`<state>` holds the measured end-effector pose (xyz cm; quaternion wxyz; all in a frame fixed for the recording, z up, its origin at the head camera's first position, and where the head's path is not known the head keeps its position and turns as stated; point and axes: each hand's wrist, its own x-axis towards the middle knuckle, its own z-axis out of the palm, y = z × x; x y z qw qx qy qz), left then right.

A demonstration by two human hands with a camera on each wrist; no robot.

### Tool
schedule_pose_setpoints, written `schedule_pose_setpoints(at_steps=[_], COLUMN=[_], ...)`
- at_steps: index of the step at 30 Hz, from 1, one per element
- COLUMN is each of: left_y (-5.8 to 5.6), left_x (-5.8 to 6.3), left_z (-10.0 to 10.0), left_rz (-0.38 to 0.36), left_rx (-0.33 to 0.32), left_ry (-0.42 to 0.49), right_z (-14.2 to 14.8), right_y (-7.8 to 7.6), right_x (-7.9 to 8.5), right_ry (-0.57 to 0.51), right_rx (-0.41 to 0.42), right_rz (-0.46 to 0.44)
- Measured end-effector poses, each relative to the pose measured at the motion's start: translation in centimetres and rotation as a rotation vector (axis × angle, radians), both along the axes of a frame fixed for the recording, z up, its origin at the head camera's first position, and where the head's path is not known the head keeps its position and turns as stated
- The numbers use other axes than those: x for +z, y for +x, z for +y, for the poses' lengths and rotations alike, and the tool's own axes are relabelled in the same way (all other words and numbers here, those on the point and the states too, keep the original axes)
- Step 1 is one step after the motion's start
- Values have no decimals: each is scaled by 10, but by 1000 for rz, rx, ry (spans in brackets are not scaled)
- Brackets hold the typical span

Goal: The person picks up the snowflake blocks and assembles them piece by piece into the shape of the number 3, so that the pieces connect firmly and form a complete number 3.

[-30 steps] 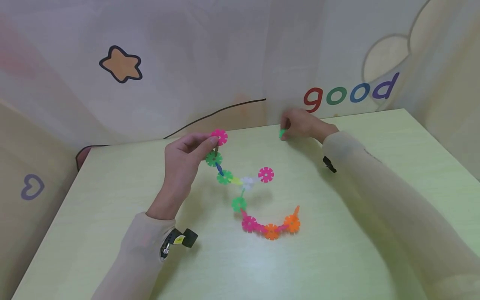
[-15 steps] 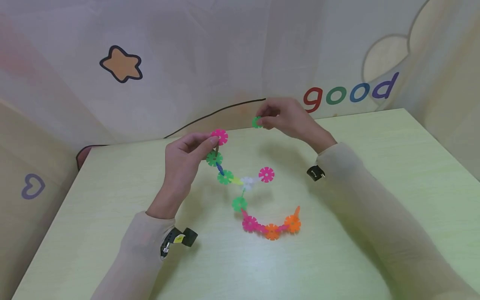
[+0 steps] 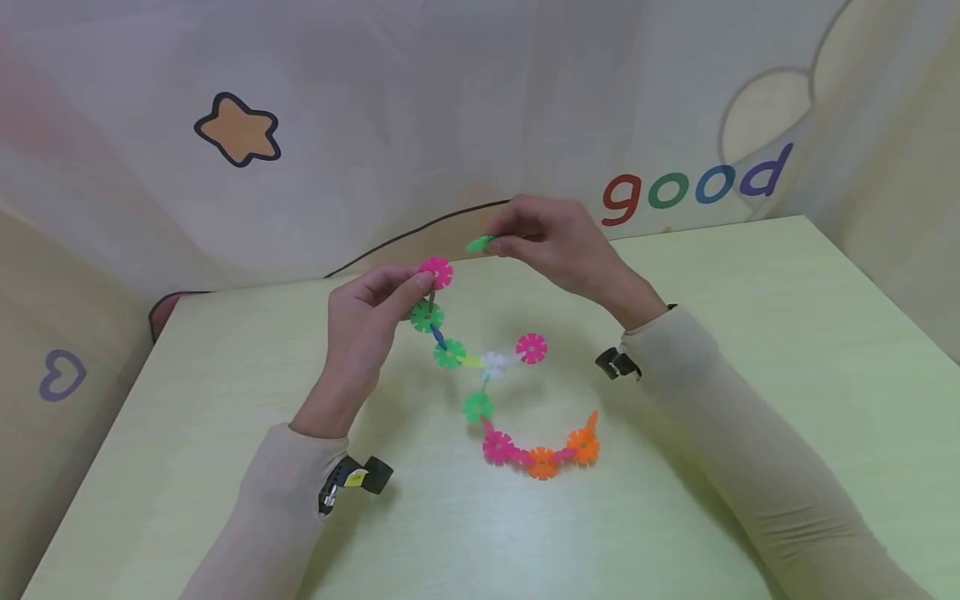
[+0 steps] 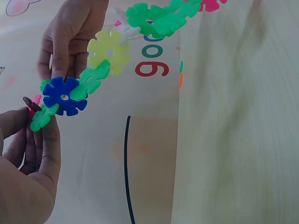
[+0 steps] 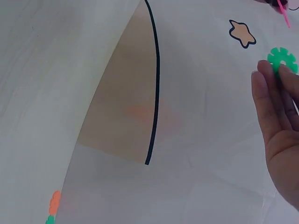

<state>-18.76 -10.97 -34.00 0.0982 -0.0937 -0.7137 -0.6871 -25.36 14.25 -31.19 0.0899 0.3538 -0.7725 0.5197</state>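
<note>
In the head view my left hand (image 3: 352, 342) pinches a pink snowflake disc (image 3: 437, 272) at the top end of a chain of interlocking discs. Below it the chain runs through a brown disc (image 4: 32, 103), a green disc (image 3: 427, 317), a blue disc (image 4: 65, 96) and a yellow disc (image 4: 110, 53) to a white disc (image 3: 493, 365). There it branches to another pink disc (image 3: 532, 349) and down to orange discs (image 3: 583, 447). My right hand (image 3: 558, 246) pinches a single green snowflake disc (image 3: 478, 244), slightly above and right of the held pink one, with a gap between them.
The pale table (image 3: 420, 542) ends at a printed curtain (image 3: 405, 125) with a star and "good" on it. At the table's back edge, the right wrist view has an orange disc (image 5: 54, 203) and part of a green one (image 5: 50, 220).
From low over the back of the table, my right hand has risen and come left with the green disc, which has turned more edge-on. My left hand and the chain stay nearly still.
</note>
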Motion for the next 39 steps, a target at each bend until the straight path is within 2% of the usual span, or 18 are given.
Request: schedule_pose_setpoints(at_steps=[5, 10, 20, 27, 39], left_y=[1, 1, 1, 1, 3], left_x=[0, 1, 0, 1, 2], left_z=[0, 1, 1, 2, 3], left_rz=[-5, -1, 7, 6, -2], left_rx=[2, -6, -27, -24, -1], left_ry=[-6, -3, 10, -8, -32], right_z=[-6, -7, -11, -14, -17], right_y=[2, 5, 9, 10, 13], right_x=[-2, -2, -2, -3, -3], right_ry=[-67, -113, -123, -112, -126], right_rx=[52, 100, 169, 163, 124], right_rz=[55, 44, 124, 174, 179])
